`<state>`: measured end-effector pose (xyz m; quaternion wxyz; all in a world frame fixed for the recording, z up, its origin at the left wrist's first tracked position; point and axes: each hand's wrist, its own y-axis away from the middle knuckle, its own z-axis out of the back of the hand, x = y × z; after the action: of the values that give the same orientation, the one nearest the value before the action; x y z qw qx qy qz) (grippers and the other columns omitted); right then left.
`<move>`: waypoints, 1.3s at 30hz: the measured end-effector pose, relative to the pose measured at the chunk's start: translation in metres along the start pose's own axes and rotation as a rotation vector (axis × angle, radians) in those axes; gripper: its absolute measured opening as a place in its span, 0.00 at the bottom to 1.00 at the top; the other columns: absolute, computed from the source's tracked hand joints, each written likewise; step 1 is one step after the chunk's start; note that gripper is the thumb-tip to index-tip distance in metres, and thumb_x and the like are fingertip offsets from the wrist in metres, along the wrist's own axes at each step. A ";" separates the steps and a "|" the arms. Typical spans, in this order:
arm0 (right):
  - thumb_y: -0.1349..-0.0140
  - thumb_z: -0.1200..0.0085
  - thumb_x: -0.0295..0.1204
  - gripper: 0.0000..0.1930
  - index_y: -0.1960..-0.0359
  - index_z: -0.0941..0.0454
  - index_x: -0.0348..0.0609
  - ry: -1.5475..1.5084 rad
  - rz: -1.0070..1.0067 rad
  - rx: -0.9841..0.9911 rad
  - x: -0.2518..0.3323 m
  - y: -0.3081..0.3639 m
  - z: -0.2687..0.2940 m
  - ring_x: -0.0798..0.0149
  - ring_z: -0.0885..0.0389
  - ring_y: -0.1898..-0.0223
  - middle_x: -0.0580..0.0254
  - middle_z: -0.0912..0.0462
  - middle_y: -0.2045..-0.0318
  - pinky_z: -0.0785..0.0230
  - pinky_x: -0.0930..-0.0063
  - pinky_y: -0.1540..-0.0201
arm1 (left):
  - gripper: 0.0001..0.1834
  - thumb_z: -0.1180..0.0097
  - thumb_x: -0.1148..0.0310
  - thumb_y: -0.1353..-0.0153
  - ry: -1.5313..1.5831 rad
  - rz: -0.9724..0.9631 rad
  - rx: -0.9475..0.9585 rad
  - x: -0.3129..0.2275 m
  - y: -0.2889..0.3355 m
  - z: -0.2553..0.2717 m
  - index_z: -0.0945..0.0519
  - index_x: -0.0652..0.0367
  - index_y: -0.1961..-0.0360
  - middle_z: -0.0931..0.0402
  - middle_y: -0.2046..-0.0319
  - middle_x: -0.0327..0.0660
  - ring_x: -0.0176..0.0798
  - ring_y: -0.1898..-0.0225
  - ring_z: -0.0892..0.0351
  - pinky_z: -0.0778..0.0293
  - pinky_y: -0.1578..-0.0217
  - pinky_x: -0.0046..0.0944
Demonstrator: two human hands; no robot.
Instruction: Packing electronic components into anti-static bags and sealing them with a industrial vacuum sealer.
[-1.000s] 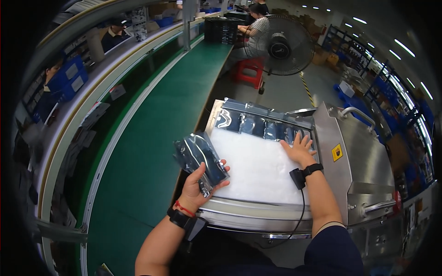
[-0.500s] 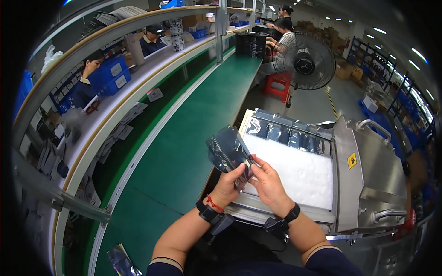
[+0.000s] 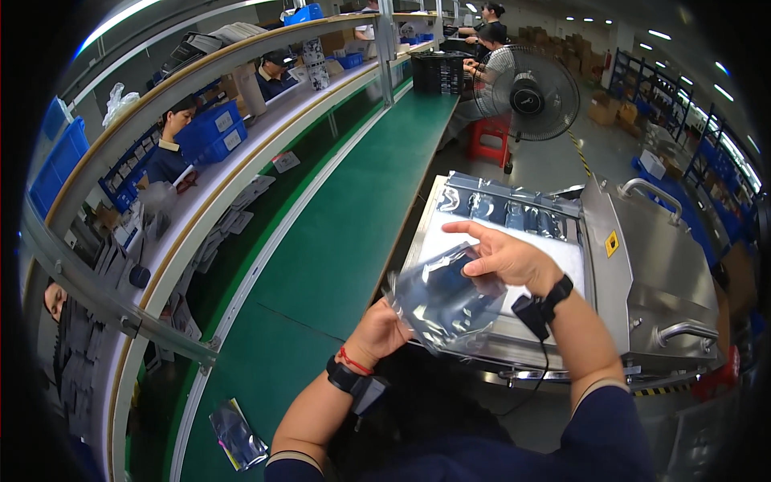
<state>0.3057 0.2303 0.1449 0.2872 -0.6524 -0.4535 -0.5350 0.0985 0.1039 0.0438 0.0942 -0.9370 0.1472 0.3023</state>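
Note:
A shiny, see-through grey anti-static bag (image 3: pixel 442 301) stretches between my hands, in front of the steel machine. My left hand (image 3: pixel 382 329) pinches its left edge, fingers closed. At the bag's upper right, my right hand (image 3: pixel 514 261) grips with the thumb on top and the index finger stretched out over the white pad (image 3: pixel 554 250); its other fingers are partly hidden. Something dark shows through the bag, but its kind cannot be made out. Several similar bags (image 3: pixel 491 210) lie in a row along the pad's far edge.
The steel machine (image 3: pixel 666 281) with handles stands at my right. A green bench (image 3: pixel 353 201) runs away to the left, with another bag (image 3: pixel 238 435) near its front. Beyond are a shelf with blue bins (image 3: pixel 213 128), a standing fan (image 3: pixel 526 96), a red stool (image 3: pixel 488 140) and several people.
My hands have moved apart, the right one up and to the right, the left slightly down. The bag, folded dark between them before, is now spread out flatter.

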 end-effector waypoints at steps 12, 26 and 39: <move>0.44 0.44 0.28 0.25 0.45 0.36 0.35 0.446 -0.135 -0.132 -0.003 -0.028 -0.016 0.69 0.23 0.65 0.53 0.22 0.63 0.28 0.77 0.65 | 0.17 0.47 0.73 0.41 0.048 0.085 -0.145 0.030 0.016 -0.023 0.30 0.63 0.50 0.23 0.59 0.44 0.38 0.60 0.20 0.22 0.58 0.40; 0.40 0.51 0.22 0.10 0.59 0.26 0.30 0.171 -0.038 -0.172 -0.093 0.000 0.006 0.68 0.21 0.63 0.56 0.19 0.63 0.31 0.75 0.56 | 0.12 0.44 0.77 0.46 0.155 -0.090 -0.338 0.061 0.016 -0.003 0.24 0.65 0.58 0.21 0.65 0.47 0.41 0.65 0.20 0.24 0.59 0.44; 0.46 0.44 0.25 0.05 0.73 0.29 0.41 0.969 0.023 -0.572 -0.030 -0.015 -0.002 0.80 0.36 0.81 0.75 0.33 0.82 0.44 0.82 0.82 | 0.14 0.46 0.76 0.43 0.077 -0.135 -0.438 0.006 0.036 0.039 0.26 0.69 0.55 0.22 0.61 0.47 0.43 0.61 0.20 0.23 0.56 0.46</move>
<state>0.2905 0.2268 0.1153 0.2802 -0.3886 -0.0996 -0.8721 0.0698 0.0792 0.0057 -0.0972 -0.9537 0.0186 0.2840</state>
